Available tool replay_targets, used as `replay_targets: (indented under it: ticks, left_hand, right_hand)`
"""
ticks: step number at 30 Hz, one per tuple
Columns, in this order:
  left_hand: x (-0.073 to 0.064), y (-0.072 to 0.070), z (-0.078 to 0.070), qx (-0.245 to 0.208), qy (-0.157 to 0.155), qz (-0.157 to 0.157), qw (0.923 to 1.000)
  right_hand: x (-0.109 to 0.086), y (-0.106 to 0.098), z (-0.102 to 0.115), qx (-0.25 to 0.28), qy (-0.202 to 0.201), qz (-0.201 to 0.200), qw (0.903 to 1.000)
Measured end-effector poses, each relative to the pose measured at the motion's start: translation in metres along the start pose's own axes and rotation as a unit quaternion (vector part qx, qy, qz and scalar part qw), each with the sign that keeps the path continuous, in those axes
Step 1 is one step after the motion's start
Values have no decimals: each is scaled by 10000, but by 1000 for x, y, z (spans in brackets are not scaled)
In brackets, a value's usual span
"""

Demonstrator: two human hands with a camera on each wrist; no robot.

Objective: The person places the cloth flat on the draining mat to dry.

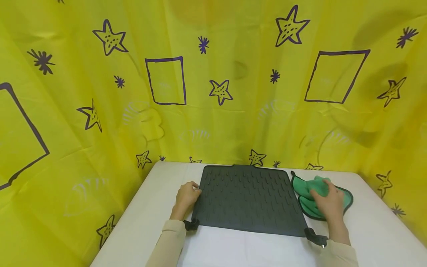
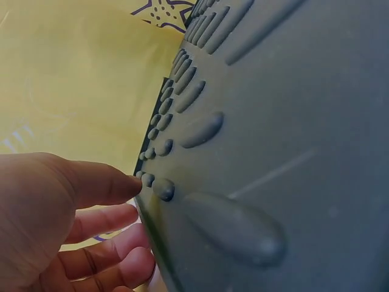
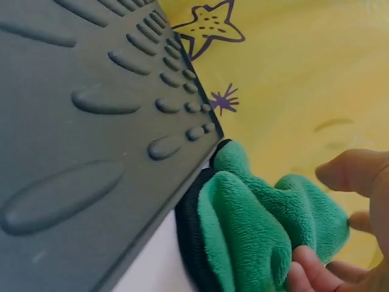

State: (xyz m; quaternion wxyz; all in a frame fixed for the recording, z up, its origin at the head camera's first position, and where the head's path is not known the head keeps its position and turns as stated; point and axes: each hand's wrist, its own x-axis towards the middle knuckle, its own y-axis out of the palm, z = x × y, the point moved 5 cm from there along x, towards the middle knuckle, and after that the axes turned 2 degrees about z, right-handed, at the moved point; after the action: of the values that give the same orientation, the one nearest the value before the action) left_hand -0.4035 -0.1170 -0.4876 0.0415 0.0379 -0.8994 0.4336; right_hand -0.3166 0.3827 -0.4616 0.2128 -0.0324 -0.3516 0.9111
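Note:
A dark grey drying mat [image 1: 248, 200] with rows of raised oval bumps lies flat on the white table, a tab at its far edge. At its left edge, my left hand [image 1: 187, 194] pinches the rim, the thumb [image 2: 115, 182] on the edge and the other fingers curled beside and below it. To the mat's right, a green cloth [image 1: 305, 187] with dark trim lies bunched in folds. My right hand [image 1: 330, 202] is over this cloth with fingers spread. In the right wrist view, lower fingertips [image 3: 307, 267] touch the cloth [image 3: 255, 225], while the thumb stands apart from it.
The white table [image 1: 150, 207] ends close behind the mat. A yellow curtain [image 1: 233, 126] printed with stars and squares hangs along the back and both sides. Black straps [image 1: 191, 224] are on both wrists, close to the mat's near corners.

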Motion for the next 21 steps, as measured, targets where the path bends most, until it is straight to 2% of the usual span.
replay_targets:
  ticks: [3,7,12,21]
  left_hand:
    - [0,1,1,-8,40,15,10000]
    - [1,2,2,-24,29,3,10000]
    - [1,2,3,23,-32,21,10000]
    - [0,0,2,-18,-63,27,10000]
  right_hand:
    - [2,5,-5,-258,21,336,9991]
    - [4,10,-11,-424,-165,515,9976]
    - [4,16,-17,-412,-245,454,9978]
    - [3,19,-18,-466,-89,318,9984]
